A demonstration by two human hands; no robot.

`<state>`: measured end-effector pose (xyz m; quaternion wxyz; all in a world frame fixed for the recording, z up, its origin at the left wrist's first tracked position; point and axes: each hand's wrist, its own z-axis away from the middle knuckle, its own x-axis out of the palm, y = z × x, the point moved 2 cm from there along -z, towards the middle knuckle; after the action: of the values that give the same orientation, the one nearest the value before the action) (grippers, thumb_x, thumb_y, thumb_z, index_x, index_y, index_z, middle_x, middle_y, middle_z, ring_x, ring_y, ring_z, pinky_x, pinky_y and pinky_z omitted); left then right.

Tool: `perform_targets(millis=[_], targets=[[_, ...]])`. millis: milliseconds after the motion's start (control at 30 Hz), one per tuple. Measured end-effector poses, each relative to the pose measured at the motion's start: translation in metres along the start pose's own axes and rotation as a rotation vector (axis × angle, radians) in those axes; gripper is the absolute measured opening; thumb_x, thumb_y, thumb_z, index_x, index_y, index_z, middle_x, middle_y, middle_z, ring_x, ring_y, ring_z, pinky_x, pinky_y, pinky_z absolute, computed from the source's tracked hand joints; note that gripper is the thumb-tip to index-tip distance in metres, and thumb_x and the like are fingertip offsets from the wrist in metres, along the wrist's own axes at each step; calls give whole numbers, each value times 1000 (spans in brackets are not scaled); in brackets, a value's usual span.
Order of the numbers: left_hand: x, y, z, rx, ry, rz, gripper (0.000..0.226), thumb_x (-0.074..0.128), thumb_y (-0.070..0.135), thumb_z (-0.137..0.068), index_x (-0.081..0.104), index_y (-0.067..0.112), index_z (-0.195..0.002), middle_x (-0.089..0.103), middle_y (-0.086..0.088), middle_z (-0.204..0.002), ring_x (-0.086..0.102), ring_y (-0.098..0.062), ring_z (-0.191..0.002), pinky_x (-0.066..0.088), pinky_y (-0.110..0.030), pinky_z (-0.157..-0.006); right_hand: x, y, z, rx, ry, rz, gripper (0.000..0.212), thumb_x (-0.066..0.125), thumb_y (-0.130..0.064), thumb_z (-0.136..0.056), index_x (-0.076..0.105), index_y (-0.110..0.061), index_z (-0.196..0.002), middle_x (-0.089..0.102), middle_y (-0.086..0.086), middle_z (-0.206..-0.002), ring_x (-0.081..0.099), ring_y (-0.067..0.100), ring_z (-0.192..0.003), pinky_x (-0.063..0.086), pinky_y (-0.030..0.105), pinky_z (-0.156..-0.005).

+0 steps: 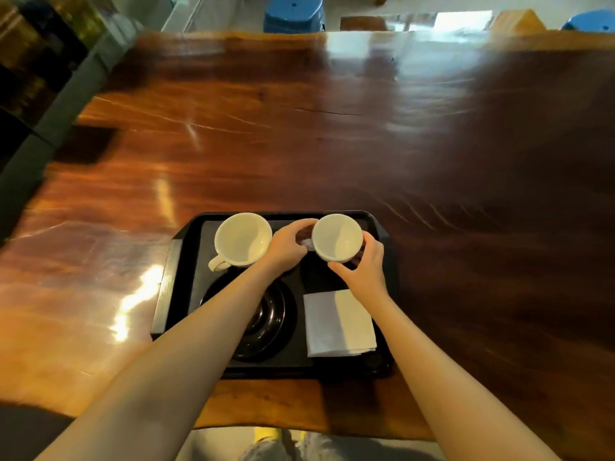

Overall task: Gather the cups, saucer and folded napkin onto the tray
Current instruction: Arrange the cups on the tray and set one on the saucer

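Observation:
A black tray (169, 287) lies on the wooden table near its front edge. One white cup (241, 239) with its handle toward me stands at the tray's far left. A second white cup (336, 237) is at the far right of the tray, held between both hands: my left hand (289, 247) on its left side, my right hand (366, 267) on its right and near side. Whether this cup touches the tray I cannot tell. A black saucer (266, 314) lies at the tray's near left, partly under my left forearm. A folded white napkin (337, 322) lies at the near right.
The glossy wooden table (299, 134) stretches far beyond the tray. Blue stools (294, 11) and wooden furniture (517, 18) stand past its far edge. A dark bench or ledge (50, 104) runs along the left side.

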<state>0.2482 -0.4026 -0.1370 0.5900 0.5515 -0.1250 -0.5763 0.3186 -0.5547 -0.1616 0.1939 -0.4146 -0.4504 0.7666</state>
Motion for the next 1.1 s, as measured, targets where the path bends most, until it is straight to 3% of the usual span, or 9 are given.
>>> perform_targets(millis=[167,233,300,367,500,567,633,1100], targets=[[-1,-2,-1,11,-13,-26,59,53,-8,-82,49,13,-137,57,-7,-136,52,-22,-128,43,-35,-106,4,-5,9,46,19,-6,91,78,-20,-75,20,-13,-144,23,10,-145,39,21,-130,42,36,-107],[0,-1,13,-25,61,-41,64,53,-7,-82,41,12,-142,50,-8,-143,45,-22,-134,40,-36,-111,-4,-5,17,62,9,49,88,72,-22,-80,16,-14,-147,21,10,-149,37,23,-134,42,39,-107],[8,-4,43,-45,193,-87,60,53,-5,-84,42,10,-141,48,-8,-144,44,-22,-135,35,-36,-114,-15,-4,35,9,-19,253,76,67,-22,-85,22,-14,-146,23,6,-151,30,21,-139,39,37,-108],[28,-6,86,-28,213,-139,54,53,-1,-87,44,11,-139,48,-5,-144,41,-18,-136,28,-27,-115,-20,2,56,-53,-136,422,71,64,-23,-86,25,-16,-145,21,2,-154,21,18,-143,34,33,-111],[82,-18,143,36,97,-272,55,49,13,-94,30,8,-145,30,-6,-155,22,-17,-146,3,-16,-112,-11,19,84,9,-352,599,81,64,-33,-86,14,-19,-147,7,-1,-158,8,18,-145,28,35,-114],[94,-26,146,16,85,-333,61,45,13,-96,18,9,-150,12,-6,-161,3,-20,-150,-5,-20,-112,-5,23,88,23,-330,623,88,65,-35,-84,8,-19,-148,3,-2,-159,8,19,-145,28,36,-114],[98,-30,144,32,83,-358,61,44,9,-96,16,10,-150,6,-7,-162,-4,-22,-150,-8,-23,-111,-1,26,89,31,-285,601,90,66,-33,-84,5,-20,-149,2,-2,-159,8,19,-145,28,35,-114],[77,-39,125,85,-70,-478,64,45,6,-95,13,8,-151,2,-7,-163,-8,-21,-150,-7,-26,-115,15,25,88,51,-175,577,88,61,-36,-87,3,-16,-150,3,3,-160,11,22,-145,27,36,-115]])
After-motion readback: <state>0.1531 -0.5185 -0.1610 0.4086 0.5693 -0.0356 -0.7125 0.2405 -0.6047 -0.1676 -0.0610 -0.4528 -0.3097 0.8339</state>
